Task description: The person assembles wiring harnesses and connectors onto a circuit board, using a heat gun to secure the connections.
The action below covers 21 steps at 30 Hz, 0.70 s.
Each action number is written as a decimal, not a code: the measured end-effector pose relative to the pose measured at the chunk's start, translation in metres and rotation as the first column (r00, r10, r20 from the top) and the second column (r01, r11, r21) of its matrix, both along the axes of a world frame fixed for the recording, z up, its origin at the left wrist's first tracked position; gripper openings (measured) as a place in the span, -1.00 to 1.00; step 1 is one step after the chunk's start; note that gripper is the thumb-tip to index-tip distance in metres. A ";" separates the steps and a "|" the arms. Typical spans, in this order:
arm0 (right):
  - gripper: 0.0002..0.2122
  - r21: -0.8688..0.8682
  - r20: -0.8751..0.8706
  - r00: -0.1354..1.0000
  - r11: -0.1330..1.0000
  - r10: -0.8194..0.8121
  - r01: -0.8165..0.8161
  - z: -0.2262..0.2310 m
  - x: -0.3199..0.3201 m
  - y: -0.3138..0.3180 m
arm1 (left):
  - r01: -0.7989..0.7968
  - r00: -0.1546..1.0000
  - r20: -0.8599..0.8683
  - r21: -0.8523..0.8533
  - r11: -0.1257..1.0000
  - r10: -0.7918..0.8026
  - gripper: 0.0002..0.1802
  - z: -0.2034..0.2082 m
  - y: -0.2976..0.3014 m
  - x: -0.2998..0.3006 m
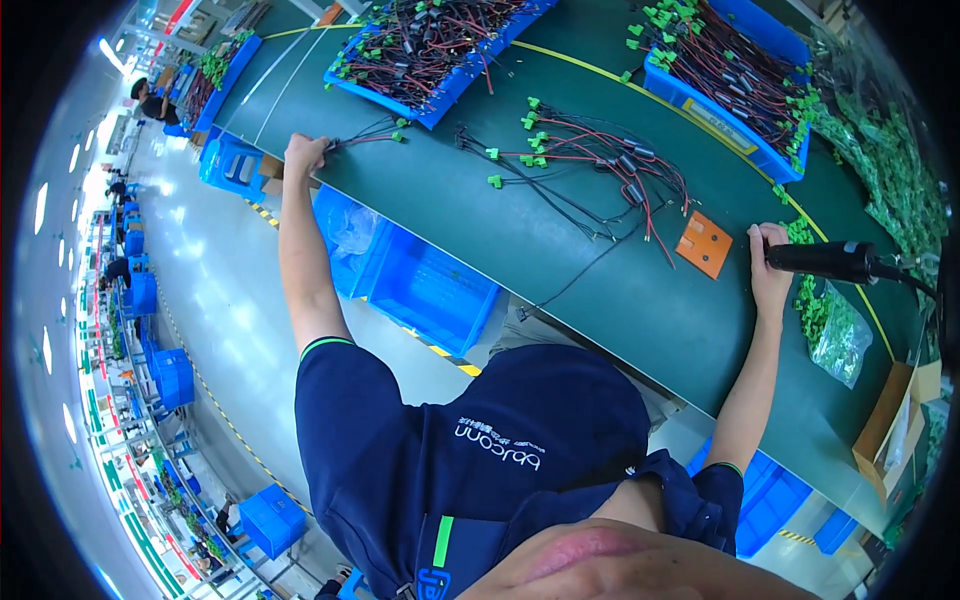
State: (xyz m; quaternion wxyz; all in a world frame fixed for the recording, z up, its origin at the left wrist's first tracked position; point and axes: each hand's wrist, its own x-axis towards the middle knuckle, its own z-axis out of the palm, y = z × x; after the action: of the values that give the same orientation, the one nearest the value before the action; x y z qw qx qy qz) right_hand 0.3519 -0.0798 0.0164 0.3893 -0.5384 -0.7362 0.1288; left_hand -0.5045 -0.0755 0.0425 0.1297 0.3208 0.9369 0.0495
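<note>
My left hand [306, 153] is closed at the table's left edge. It grips a small wire harness [370, 134] of red and black leads, whose green connectors point right. My right hand [769, 262] is wrapped round a black cylindrical power screwdriver [822, 261] with a cable running off to the right. Just left of that hand, apart from it, lies an orange block [704, 245] with dark holes. Between my hands, a loose pile of wire harnesses [610, 165] with green connectors and black inline parts is spread on the green table [450, 215].
Blue bins of harnesses stand at the back: a middle bin [430, 105] and a right bin [730, 130]. A clear bag of green connectors [842, 335] and an open cardboard box [895, 440] sit at right. Below the table's edge is a blue crate [430, 290].
</note>
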 end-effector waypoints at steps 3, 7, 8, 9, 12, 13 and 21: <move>-0.88 0.069 -0.002 1.000 0.997 -0.019 0.020 0.000 -0.003 -0.008 | -0.009 0.954 0.281 0.379 0.925 -0.106 -0.32 -0.028 0.039 0.022; -0.87 0.071 -0.085 0.996 0.997 0.040 -0.034 -0.002 -0.020 -0.003 | -0.504 0.774 0.611 0.755 0.420 -0.168 -0.48 0.009 -0.029 -0.025; -0.87 0.070 -0.084 0.996 0.997 0.042 -0.036 -0.006 -0.021 -0.001 | -0.445 0.829 0.516 0.843 0.304 -0.217 -0.64 0.015 -0.031 -0.016; -0.87 0.053 -0.070 0.998 0.999 0.001 0.003 -0.006 -0.018 -0.005 | -0.375 0.860 0.409 0.912 0.165 -0.304 -0.70 0.018 -0.011 0.017; -0.83 0.020 -0.041 0.996 0.996 -0.080 0.081 -0.011 -0.004 -0.014 | -0.016 0.854 0.026 1.000 0.024 -0.520 -0.83 0.071 0.004 0.119; -0.82 -0.004 -0.055 0.993 0.995 -0.104 0.104 -0.014 -0.003 -0.015 | 0.185 0.854 -0.090 0.973 0.138 -0.512 -0.76 0.088 -0.007 0.182; -0.85 -0.128 -0.054 0.993 0.987 -0.101 0.094 -0.008 -0.017 -0.017 | 0.906 0.038 0.043 0.421 0.053 -0.998 -0.62 0.070 -0.089 0.441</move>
State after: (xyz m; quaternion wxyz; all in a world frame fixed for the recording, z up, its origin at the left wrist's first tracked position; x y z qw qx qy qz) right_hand 0.3347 -0.0966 0.0086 0.3826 -0.5929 -0.6875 0.1715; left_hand -0.0632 -0.1646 0.1121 0.2342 0.8680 0.4175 0.1322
